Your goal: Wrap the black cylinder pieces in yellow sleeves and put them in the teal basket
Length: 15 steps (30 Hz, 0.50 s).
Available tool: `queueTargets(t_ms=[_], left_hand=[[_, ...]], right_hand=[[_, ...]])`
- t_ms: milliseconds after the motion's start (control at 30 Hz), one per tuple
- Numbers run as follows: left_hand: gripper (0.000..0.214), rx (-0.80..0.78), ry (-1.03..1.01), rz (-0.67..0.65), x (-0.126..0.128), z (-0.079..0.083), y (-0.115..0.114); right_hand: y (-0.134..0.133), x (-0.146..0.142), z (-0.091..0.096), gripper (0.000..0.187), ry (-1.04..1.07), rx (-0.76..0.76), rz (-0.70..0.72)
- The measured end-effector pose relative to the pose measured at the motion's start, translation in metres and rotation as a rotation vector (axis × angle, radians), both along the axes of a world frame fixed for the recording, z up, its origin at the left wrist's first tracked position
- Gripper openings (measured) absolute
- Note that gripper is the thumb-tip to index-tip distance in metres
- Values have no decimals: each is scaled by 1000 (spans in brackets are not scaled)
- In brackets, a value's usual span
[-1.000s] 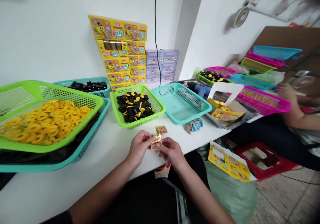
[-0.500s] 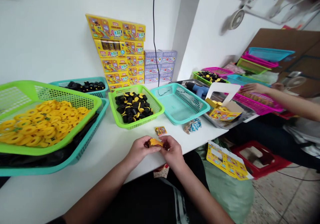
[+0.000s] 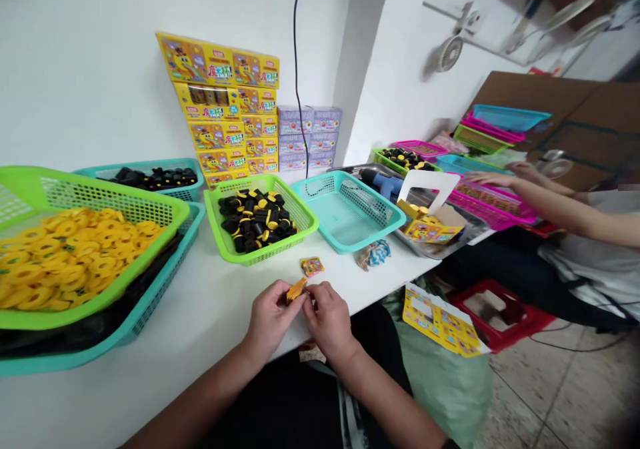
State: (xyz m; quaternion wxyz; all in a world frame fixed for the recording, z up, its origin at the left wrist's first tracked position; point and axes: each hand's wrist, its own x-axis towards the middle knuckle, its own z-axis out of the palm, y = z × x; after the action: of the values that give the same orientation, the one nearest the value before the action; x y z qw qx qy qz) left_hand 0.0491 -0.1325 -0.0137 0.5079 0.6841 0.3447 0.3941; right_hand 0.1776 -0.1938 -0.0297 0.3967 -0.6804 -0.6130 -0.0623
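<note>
My left hand (image 3: 270,315) and my right hand (image 3: 327,315) meet at the white table's (image 3: 200,315) near edge. Both pinch one small yellow printed card piece (image 3: 296,289), folded and tilted between the fingertips. A second small printed card (image 3: 312,266) lies flat on the table just beyond my hands. Behind it stands a green basket (image 3: 227,252) of black and yellow round parts.
A big green basket (image 3: 145,199) of yellow rings sits at left on a teal basket (image 3: 165,282). An empty teal basket (image 3: 380,225), stacked yellow boxes (image 3: 220,102) and a metal tray (image 3: 440,245) lie beyond. Another person's arm (image 3: 550,202) reaches to a pink basket (image 3: 493,212) at right.
The card piece went from flat and upright between my fingers to folded and lower near the table edge. The other person's arm has stretched out over the pink basket.
</note>
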Motion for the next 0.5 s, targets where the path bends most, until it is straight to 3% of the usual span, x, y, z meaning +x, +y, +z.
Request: queueTargets(t_ms=[167, 400, 500], left_hand=[[21, 42, 40, -32, -4, -2, -1], [26, -38, 45, -92, -5, -1, -5], [30, -158, 15, -83, -4, 0, -3]], right_hand=[[0, 1, -4, 15, -147, 21, 9], [0, 11, -6, 13, -287, 72, -26], [-1, 25, -5, 13, -215, 19, -83]])
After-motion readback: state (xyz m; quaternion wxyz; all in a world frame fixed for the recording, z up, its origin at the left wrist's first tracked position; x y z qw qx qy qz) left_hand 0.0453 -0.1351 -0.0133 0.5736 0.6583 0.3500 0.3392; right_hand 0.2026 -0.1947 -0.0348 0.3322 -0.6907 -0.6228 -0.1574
